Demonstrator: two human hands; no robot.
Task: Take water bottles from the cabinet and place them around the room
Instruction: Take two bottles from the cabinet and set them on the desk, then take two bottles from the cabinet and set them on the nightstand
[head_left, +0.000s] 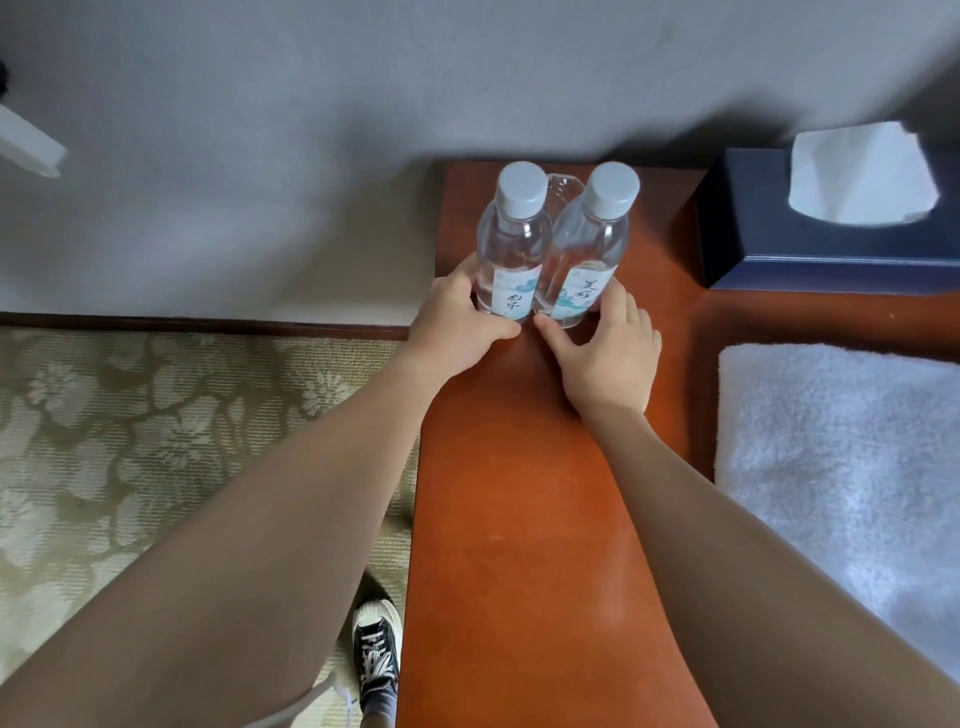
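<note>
Two clear water bottles with pale grey caps stand upright and touching at the far end of a reddish-brown wooden shelf (519, 493). My left hand (457, 322) is curled round the base of the left bottle (511, 249). My right hand (608, 348) wraps the base of the right bottle (587, 249), thumb pointing left along the wood. Both bottles rest on the surface, labels facing me.
A dark blue tissue box (831, 244) with a white tissue sits to the right of the bottles. A white towel (841, 467) lies lower right. A grey wall is behind; floral carpet (156, 441) and my shoe (376, 654) are to the left.
</note>
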